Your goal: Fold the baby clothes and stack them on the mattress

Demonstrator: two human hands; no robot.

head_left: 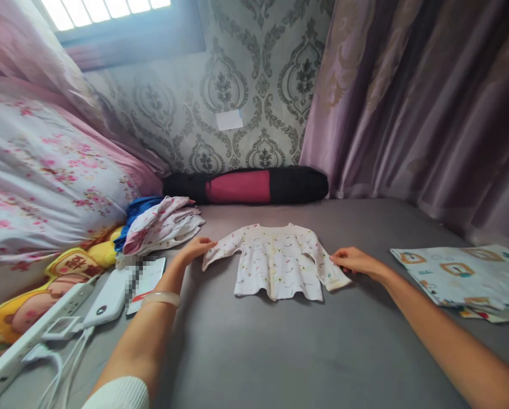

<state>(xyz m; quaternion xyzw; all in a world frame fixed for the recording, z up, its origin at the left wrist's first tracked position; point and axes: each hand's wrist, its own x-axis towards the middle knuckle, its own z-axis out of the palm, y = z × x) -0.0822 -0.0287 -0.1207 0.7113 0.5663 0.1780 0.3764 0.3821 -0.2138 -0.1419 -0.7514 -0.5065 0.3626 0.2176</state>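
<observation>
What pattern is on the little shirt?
The shirt is white with small scattered coloured motifs; head view.

The shirt (pixel 275 262) is finished in white and is marked all over with small scattered motifs in red, yellow and dark tones, the exact shapes of which cannot be resolved, while the sheet (pixel 263 352) is coloured plain grey. The wallpaper (pixel 262 85) is patterned with dark grey damask medallions on a paler grey ground, and the right-hand curtain (pixel 416 102) is coloured mauve with tan scrolls. The long bag (pixel 237 187) is divided into black ends and a crimson middle, and the piled bedding (pixel 45 165) is printed with pink blossoms on white.
</observation>
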